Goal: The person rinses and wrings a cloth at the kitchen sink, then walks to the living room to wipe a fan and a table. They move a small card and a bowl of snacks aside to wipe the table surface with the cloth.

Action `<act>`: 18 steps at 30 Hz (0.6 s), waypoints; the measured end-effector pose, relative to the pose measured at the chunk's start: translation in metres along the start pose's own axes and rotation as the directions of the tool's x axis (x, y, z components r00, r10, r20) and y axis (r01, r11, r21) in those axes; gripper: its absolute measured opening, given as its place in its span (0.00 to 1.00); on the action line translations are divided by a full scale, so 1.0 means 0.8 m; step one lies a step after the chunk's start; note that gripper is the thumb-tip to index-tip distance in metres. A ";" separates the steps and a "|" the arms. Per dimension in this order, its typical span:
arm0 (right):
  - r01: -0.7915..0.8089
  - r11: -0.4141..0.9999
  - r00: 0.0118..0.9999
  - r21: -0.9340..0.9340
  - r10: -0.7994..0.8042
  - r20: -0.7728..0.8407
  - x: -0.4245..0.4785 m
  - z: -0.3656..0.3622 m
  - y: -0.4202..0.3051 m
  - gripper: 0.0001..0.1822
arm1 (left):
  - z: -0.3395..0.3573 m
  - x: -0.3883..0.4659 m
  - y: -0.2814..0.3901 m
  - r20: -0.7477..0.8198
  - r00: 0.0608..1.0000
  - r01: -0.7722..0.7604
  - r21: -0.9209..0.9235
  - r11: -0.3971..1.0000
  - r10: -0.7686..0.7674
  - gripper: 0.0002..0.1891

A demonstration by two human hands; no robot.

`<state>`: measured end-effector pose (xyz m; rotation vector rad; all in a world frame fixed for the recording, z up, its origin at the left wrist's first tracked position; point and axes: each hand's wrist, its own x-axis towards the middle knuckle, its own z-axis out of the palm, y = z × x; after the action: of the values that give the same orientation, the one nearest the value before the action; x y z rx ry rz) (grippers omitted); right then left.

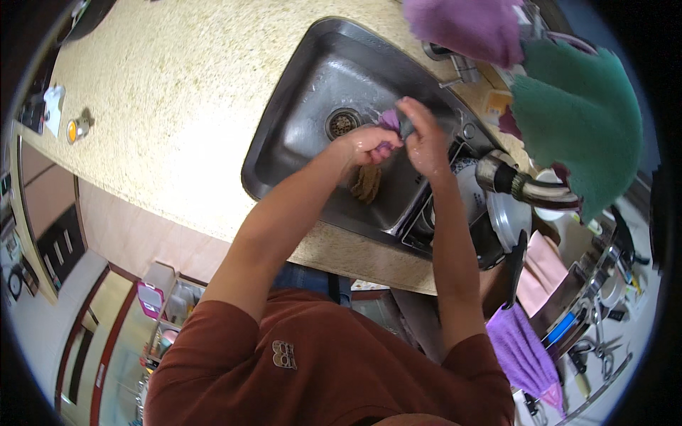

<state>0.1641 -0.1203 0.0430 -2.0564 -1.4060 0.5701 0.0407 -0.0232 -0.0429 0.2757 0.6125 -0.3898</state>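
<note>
My left hand, wet, is closed around a bunched purple cloth above the stainless steel sink basin. Just to its right is my right hand, blurred, with fingers extended and its thumb side towards the cloth. A greyish patch shows between the two hands; whether the right hand grips it is unclear. Below my left hand, a crumpled brown cloth lies on the basin floor. The round drain strainer sits left of the hands.
A rack with dishes stands right of the basin. Above it reaches a curved metal fitting. Green and purple cloths hang at upper right. A small cup stands on the speckled countertop.
</note>
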 end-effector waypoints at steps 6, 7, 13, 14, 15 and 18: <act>0.184 0.957 0.967 -0.224 -0.136 0.216 -0.038 0.018 -0.022 0.26 | 0.025 -0.058 0.026 0.016 0.982 0.165 0.429 0.888 -0.190 0.08; 0.127 0.961 0.969 -0.244 -0.068 0.236 -0.040 0.022 -0.021 0.23 | 0.028 -0.060 0.027 0.014 0.990 0.115 0.521 0.846 -0.143 0.07; -0.029 0.939 0.974 -0.342 0.104 0.201 -0.046 0.070 0.010 0.15 | 0.017 -0.048 0.011 0.041 0.975 -0.015 0.993 -0.121 0.217 0.11; -0.105 0.949 0.964 -0.299 0.170 0.203 -0.047 0.074 0.003 0.14 | 0.018 -0.047 0.004 0.008 0.953 0.072 0.965 -0.251 0.304 0.10; -0.174 0.951 0.950 -0.255 0.231 0.211 -0.048 0.077 -0.003 0.13 | 0.018 -0.047 -0.003 -0.007 0.917 0.165 0.917 -0.364 0.398 0.10; -0.489 0.865 0.845 0.112 0.438 0.306 -0.055 0.092 -0.006 0.10 | 0.023 -0.053 -0.008 0.089 0.867 0.228 0.805 -0.548 0.491 0.09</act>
<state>0.0985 -0.1436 -0.0076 -2.2299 -0.9279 1.1819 0.0154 -0.0240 -0.0041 2.5765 0.3668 -0.4630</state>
